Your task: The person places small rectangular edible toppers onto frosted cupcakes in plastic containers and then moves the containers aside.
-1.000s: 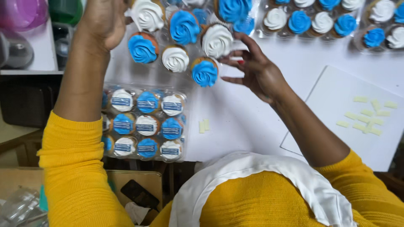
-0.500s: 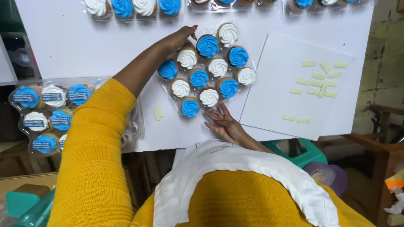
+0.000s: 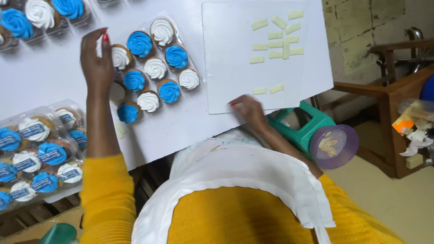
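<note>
An open clear cupcake tray lies on the white tabletop, holding ten frosted cupcakes: five blue, five white. The left hand rests at the tray's left edge, fingers loosely open, gripping nothing. Right of the tray, a white board carries eleven pale fondant strips; the right hand, blurred, fingers curled, touches the board's lower edge. Half a second ago this hand sat below the tray; the left reached over it.
</note>
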